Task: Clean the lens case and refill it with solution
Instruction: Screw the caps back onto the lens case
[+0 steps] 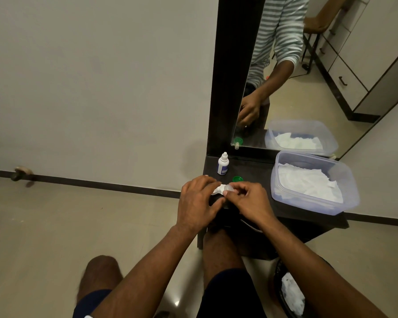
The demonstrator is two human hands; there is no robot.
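Both hands meet over the near left part of a small dark table. My left hand grips a crumpled white tissue. My right hand pinches a small clear lens case, which presses against the tissue and is mostly hidden by my fingers. A green cap lies on the table just behind my hands. A small white solution bottle with a blue label stands upright at the table's far left corner.
A clear plastic tub holding white tissues fills the right side of the table. A mirror in a dark frame rises behind it. A black bin with used tissues sits on the floor at lower right. My knees are below the table.
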